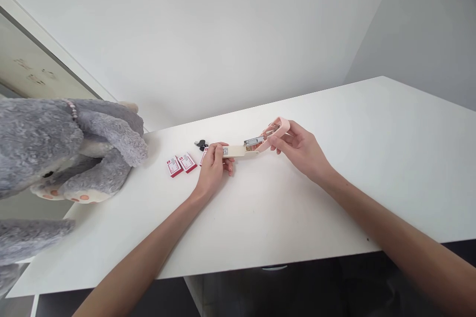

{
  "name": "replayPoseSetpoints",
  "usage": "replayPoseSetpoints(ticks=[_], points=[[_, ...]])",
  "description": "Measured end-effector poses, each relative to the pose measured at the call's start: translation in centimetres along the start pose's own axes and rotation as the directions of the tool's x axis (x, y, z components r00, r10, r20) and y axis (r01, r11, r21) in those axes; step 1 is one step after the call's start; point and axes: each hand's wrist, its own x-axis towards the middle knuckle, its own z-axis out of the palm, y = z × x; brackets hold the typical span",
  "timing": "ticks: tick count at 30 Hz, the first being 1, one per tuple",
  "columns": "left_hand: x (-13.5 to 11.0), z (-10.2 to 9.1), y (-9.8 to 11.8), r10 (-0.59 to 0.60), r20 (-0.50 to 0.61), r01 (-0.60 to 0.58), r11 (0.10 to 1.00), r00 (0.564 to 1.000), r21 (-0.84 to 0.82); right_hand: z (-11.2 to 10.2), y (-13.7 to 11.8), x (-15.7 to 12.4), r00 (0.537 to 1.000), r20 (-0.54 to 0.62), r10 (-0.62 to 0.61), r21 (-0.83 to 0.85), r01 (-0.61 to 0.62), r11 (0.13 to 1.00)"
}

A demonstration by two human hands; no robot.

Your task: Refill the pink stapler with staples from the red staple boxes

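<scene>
A pink and cream stapler (238, 151) is held between my two hands above the white table, its top swung up from its base. My left hand (212, 167) grips the cream base at its left end, with the thumb on top. The pink top part is pinched in my right hand (297, 146), fingers behind it and thumb in front. Between the two halves the metal staple channel shows. Two red and white small boxes (188, 162) lie left of my left hand, and a third is partly hidden behind that hand.
Close behind the boxes lies a small black object (201, 144), perhaps a staple remover. A large grey plush toy (107, 143) sits at the table's left end. The white table (267, 223) meets a white wall at the back; its front edge runs below my forearms.
</scene>
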Motion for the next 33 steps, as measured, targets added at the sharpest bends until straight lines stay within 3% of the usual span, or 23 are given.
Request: replayPoseSetpoints(ticks=[15,33], points=[[-0.8,0.5,0.4,0.002,0.289,-0.011,0.999,0.957,0.031,0.1,-0.1,-0.5,0.999,-0.039,0.01,-0.185,-0.017,0.983],[-1.7,0.9,1.3,-0.058,0.349,0.012,0.991,0.935,0.134,0.5,0.4,-0.8,0.999,-0.004,-0.053,-0.297,0.05,0.954]])
